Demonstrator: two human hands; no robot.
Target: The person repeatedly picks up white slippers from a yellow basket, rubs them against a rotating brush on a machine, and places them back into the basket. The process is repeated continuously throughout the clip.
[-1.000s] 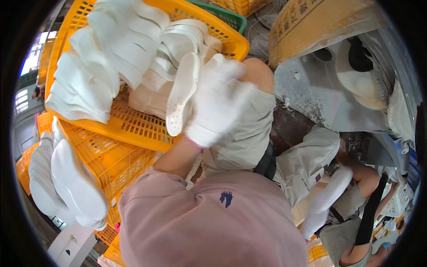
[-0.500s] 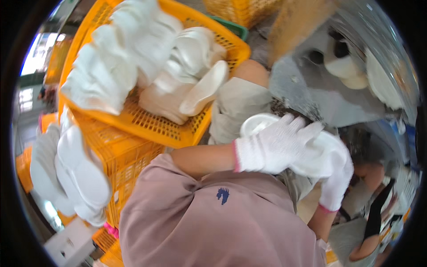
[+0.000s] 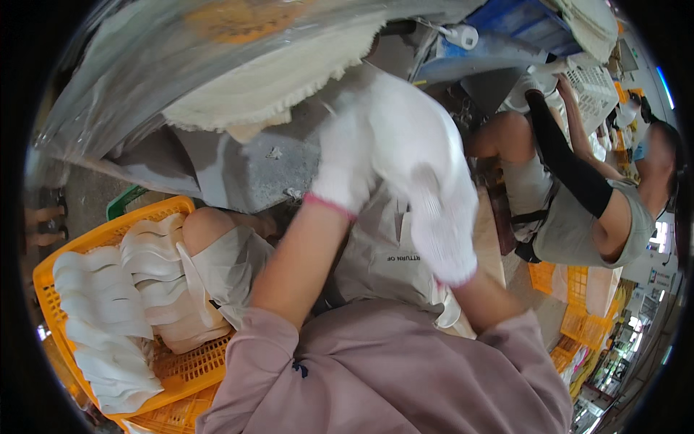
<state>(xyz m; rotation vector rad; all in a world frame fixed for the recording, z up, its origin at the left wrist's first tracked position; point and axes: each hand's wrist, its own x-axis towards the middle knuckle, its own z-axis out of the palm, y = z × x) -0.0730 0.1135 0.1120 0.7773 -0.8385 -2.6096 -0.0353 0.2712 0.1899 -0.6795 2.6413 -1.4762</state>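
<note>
In both white-gloved hands I hold a white shoe sole [image 3: 416, 119], tilted up in front of me. My left hand [image 3: 348, 148], blurred by motion, grips its left side. My right hand [image 3: 442, 231] is closed round its lower right end. Just beyond the sole's upper end is a cream buffing wheel [image 3: 282, 83] with a frayed cloth edge; whether they touch I cannot tell. The fingers of my left hand are partly hidden behind the sole.
An orange crate [image 3: 191, 380] of stacked white soles [image 3: 108, 318] stands at my left. A grey machine housing [image 3: 246, 173] sits under the wheel, with clear plastic sheeting [image 3: 123, 94] over it. To the right, another person [image 3: 578, 210] in a black sleeve sits near a white basket [image 3: 589, 94].
My view has swung right, toward the wheel. Both hands, with the white sole, have moved from beside the crate up to the wheel. The crate now shows lower left.
</note>
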